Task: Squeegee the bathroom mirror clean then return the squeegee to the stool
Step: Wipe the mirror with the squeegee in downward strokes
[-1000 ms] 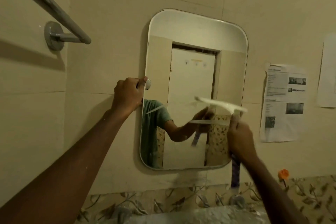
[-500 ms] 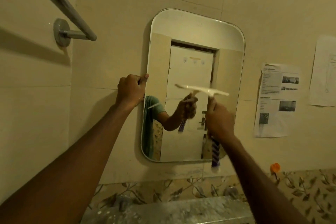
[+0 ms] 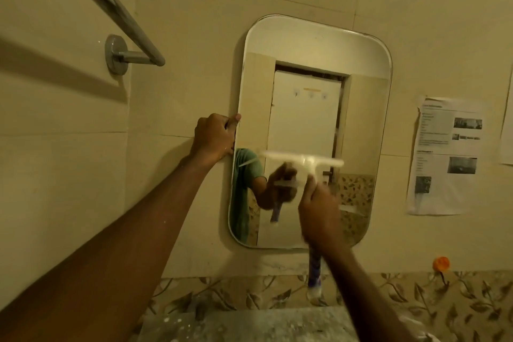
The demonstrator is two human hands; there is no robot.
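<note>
The mirror (image 3: 311,108) hangs upright on the tiled wall (image 3: 194,36), a tall pane with rounded corners, and the wiping step is under way about halfway down the glass. The stool is nowhere in view, so the return trip is a later matter.

The left hand (image 3: 215,137) curls over the mirror's left edge with its grip closed on the rim, thumb at the front. That steadies the pane; it seems wise to press it toward the wall rather than pull, so the glass does not rock under the blade.

The right hand (image 3: 319,211) has its grip wrapped tight around the handle of the squeegee (image 3: 302,161), whose white blade lies level across the middle of the glass, from near the left edge to past the centre. Whether the rubber edge actually touches the glass is hard to tell, since the tool is blurred.

To do the stroke well, I would keep the blade level, pressed evenly along its whole length, and tilted slightly so only the edge drags. The right strip of the mirror lies beyond the blade's reach here, so it probably needs its own overlapping pass. The blue end of the handle (image 3: 315,272) hangs below the wrist, close to the wall, and could knock against it near the bottom.
</note>
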